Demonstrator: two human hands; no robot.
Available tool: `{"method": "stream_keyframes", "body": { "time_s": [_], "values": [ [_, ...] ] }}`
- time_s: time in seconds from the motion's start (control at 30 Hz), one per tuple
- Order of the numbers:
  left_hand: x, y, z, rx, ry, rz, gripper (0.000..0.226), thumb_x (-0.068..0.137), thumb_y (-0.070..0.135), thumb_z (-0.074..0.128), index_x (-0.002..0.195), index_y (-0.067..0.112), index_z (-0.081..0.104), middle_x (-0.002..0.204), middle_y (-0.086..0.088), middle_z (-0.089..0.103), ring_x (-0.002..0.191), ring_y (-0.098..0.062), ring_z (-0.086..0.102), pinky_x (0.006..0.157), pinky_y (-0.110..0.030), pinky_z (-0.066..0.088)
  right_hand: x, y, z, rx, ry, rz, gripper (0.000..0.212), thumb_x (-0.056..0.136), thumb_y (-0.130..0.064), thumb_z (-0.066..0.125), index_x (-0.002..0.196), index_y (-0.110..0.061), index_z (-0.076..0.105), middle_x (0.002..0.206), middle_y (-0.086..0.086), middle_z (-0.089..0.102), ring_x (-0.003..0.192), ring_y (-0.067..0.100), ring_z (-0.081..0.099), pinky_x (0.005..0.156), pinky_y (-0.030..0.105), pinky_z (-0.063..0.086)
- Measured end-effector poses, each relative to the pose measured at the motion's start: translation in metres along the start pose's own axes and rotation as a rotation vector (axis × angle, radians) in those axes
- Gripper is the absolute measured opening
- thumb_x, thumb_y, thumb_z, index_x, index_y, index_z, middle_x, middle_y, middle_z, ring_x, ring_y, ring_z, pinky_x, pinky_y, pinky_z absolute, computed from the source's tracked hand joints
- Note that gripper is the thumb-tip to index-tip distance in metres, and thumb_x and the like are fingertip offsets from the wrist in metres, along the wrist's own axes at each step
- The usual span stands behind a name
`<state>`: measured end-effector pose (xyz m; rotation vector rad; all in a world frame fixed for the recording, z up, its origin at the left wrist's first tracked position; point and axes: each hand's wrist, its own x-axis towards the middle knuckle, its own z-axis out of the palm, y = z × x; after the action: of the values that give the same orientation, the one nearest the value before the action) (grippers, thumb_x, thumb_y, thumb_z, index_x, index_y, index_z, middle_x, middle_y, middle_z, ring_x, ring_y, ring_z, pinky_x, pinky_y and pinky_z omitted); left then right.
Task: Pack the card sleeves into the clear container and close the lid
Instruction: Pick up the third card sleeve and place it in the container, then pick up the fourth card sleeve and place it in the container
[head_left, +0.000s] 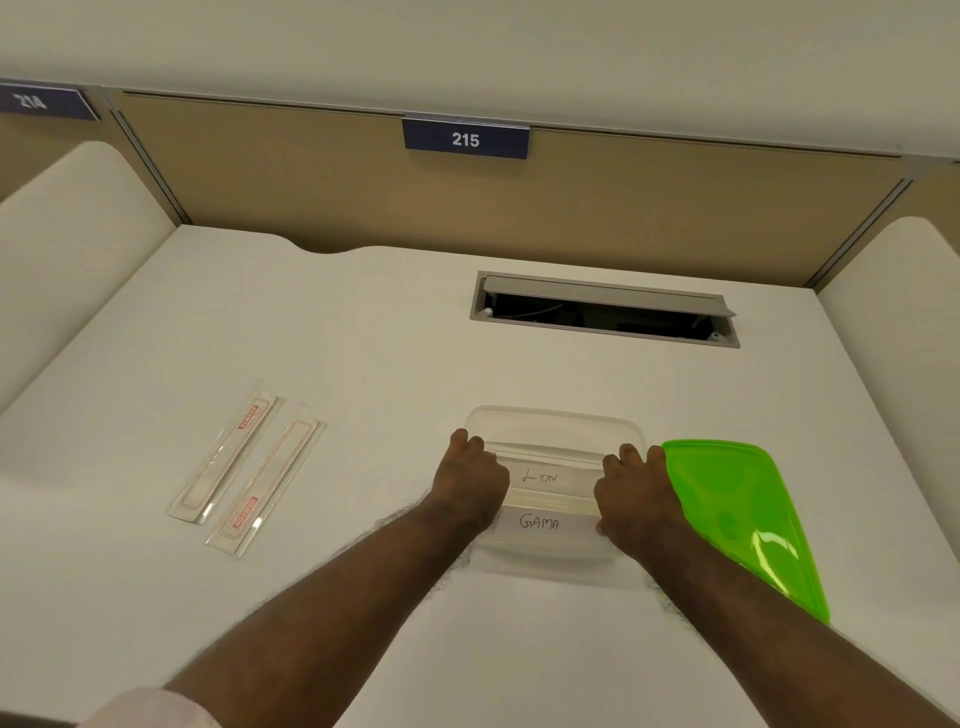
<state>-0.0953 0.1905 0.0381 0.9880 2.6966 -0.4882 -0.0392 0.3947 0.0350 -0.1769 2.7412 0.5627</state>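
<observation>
- Head view: the clear container (555, 431) sits open on the white desk (363, 332), between the two hands.
- The left hand (470, 480) is on the container's left end, fingers curled over the rim, gripping what looks like the left edge of a card sleeve.
- The right hand (636, 493) mirrors it on the right end, fingers hooked over the rim; the same sleeve appears to span between the two hands, though whether each hand grips the sleeve or the container wall cannot be told.
- Between the hands, a sleeve marked "LION" (540, 476) lies inside the container, and nearer the person a second one marked "GAMA" (540, 523).
- Just beside the right hand, on its outer side, the green lid (748, 514) lies off the container, one edge touching or nearly touching the container's right end.
- Well away from the left hand, on its outer side, two long clear sleeves with red print (244, 475) lie side by side on the desk, slanted, just apart from each other.
- Beyond both hands, a cable hatch (605, 309) stands open in the desk, and a sign reading 215 (465, 139) hangs on the partition behind.
</observation>
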Motion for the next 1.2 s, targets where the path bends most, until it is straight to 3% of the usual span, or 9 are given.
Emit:
{"method": "stream_keyframes", "body": {
  "time_s": [0.17,0.33,0.43,0.63,0.9,1.2],
  "values": [
    [-0.005,-0.006,0.002,-0.133,0.197,-0.006,0.03,0.089,0.038,0.055,0.104,0.015,0.068,0.106,-0.006,0.064,0.103,-0.029,0.052,0.09,-0.043,0.03,0.005,0.005,-0.008,0.068,0.06,0.019,0.052,0.076,-0.067,0.053,0.108,-0.027,0.065,0.116,0.001,0.058,0.114,0.026,0.043,0.091,0.047,0.02],
    [-0.018,-0.019,-0.006,-0.399,0.539,-0.122,0.022,0.082,0.027,0.059,0.099,0.026,0.072,0.096,0.005,0.066,0.088,-0.023,0.058,0.079,-0.041,0.04,0.016,-0.003,-0.037,0.159,0.259,0.041,0.048,0.083,-0.062,0.047,0.117,-0.032,0.061,0.116,-0.004,0.061,0.109,0.022,0.05,0.086,0.045,0.027],
    [-0.029,-0.038,0.0,-0.475,0.64,-0.287,0.024,0.077,0.022,0.063,0.099,0.027,0.072,0.097,0.006,0.067,0.087,-0.023,0.06,0.079,-0.04,0.041,0.024,-0.015,-0.059,0.207,0.349,-0.013,0.046,0.086,-0.055,0.047,0.124,-0.031,0.057,0.121,-0.004,0.059,0.11,0.023,0.051,0.087,0.045,0.03],
    [-0.062,-0.089,0.037,-0.47,0.643,-0.589,0.033,0.075,0.019,0.066,0.108,0.023,0.069,0.107,0.001,0.066,0.098,-0.027,0.061,0.085,-0.043,0.039,0.043,-0.054,-0.101,0.277,0.466,-0.158,0.046,0.09,-0.047,0.047,0.131,-0.026,0.051,0.133,-0.001,0.054,0.118,0.024,0.049,0.094,0.048,0.031],
    [-0.115,-0.135,0.089,-0.513,0.526,-0.937,0.039,0.077,0.017,0.066,0.116,0.018,0.066,0.114,-0.005,0.065,0.107,-0.034,0.057,0.09,-0.048,0.037,0.078,-0.131,-0.129,0.359,0.443,-0.362,0.055,0.093,-0.041,0.045,0.143,-0.022,0.035,0.15,0.001,0.038,0.14,0.021,0.028,0.108,0.052,0.019],
    [-0.16,-0.154,0.135,-0.526,0.348,-1.087,0.04,0.079,0.02,0.068,0.118,0.014,0.066,0.113,-0.012,0.066,0.103,-0.038,0.058,0.089,-0.051,0.037,0.109,-0.227,-0.129,0.304,0.306,-0.551,0.067,0.093,-0.042,0.047,0.149,-0.018,0.021,0.16,0.003,0.021,0.148,0.027,0.012,0.113,0.059,0.012]
  ]
}}
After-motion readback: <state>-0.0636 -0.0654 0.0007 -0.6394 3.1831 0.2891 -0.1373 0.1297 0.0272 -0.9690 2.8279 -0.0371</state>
